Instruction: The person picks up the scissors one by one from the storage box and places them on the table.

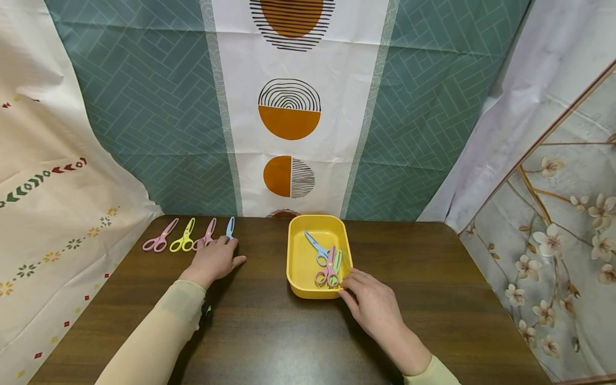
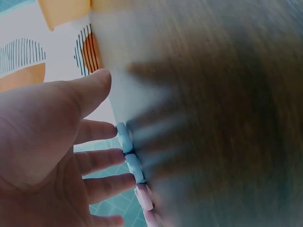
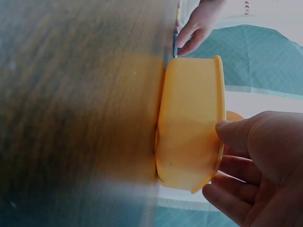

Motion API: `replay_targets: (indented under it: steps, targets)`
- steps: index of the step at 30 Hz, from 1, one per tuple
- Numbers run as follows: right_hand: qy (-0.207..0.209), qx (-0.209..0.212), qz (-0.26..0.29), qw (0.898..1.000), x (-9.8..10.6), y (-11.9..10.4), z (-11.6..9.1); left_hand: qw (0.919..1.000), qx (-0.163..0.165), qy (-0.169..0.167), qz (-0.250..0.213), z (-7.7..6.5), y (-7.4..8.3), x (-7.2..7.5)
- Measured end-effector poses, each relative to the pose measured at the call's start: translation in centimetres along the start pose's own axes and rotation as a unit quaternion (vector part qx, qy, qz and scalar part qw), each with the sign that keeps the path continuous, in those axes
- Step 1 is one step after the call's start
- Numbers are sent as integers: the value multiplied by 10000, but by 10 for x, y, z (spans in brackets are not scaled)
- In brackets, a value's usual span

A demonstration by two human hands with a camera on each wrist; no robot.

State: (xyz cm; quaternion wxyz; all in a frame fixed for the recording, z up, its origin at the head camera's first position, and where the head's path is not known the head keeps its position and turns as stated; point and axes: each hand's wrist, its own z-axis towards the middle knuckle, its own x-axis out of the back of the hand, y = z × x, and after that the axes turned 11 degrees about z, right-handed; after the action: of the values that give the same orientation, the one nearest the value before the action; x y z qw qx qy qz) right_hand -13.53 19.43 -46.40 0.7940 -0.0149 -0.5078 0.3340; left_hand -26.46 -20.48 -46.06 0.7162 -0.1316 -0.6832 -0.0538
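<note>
In the head view my left hand lies over the handles of blue scissors, the rightmost of a row. In the left wrist view its fingers are extended, with fingertips touching the blue handle loops. Pink scissors stand right beside, partly covered by that hand. My right hand holds the near right corner of a yellow tray, thumb on the front rim and fingers along the side. Inside the tray lie blue scissors, pink scissors and green scissors.
Left of the left hand, yellow-green scissors and another pair of pink scissors lie in the row on the brown wooden table. A patterned curtain hangs behind the table's back edge.
</note>
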Motion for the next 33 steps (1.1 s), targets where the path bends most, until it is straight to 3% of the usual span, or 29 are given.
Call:
replay_targets:
  steps: [15, 33]
  targets:
    - [19, 35, 11, 10000, -1, 1, 1, 9993, -76, 371, -3, -9, 4, 2]
    - [77, 101, 57, 9999, 0, 2, -1, 9968, -132, 778, -146, -24, 31, 15]
